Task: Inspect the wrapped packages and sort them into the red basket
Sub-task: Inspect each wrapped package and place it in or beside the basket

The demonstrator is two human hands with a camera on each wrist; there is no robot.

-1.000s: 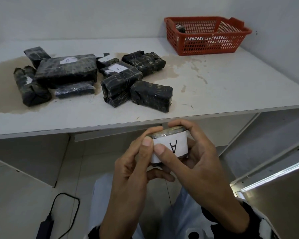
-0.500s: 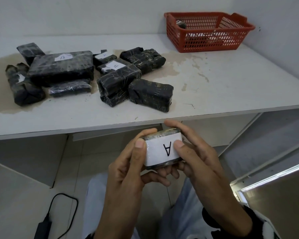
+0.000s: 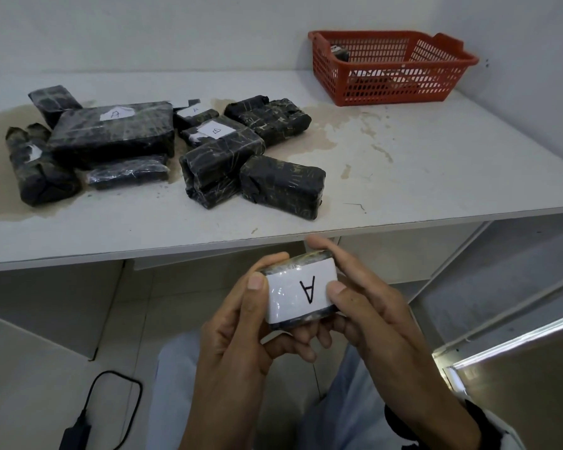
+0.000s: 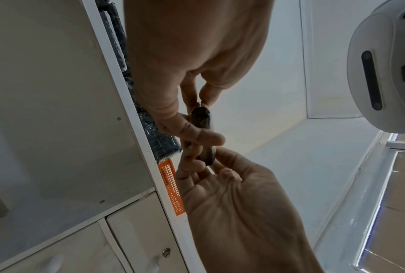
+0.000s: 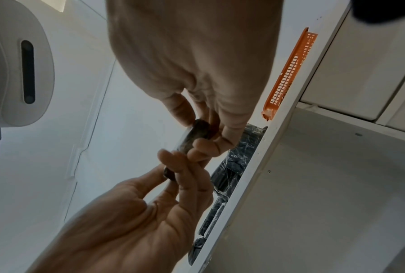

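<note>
I hold a small black wrapped package [image 3: 301,292] below the table's front edge, its white label with an upside-down "A" facing me. My left hand [image 3: 264,271] pinches its left end, thumb on top and fingers beneath. My right hand [image 3: 342,274] pinches the right end the same way. The wrist views show the package [image 4: 201,118] [image 5: 192,136] edge-on between both hands' fingertips. Several black wrapped packages [image 3: 215,164] lie on the table's left half, some with white labels. The red basket [image 3: 390,89] stands at the far right with a dark package [image 3: 340,55] inside.
The white table [image 3: 436,157] is stained and meets a wall on the right. A black cable and adapter [image 3: 78,430] lie on the floor at lower left. My knees in light trousers [image 3: 173,384] are below the hands.
The package has tipped so its label faces me fully. Both thumbs slid off the label to its two ends. The hands stayed in front of the table edge.
</note>
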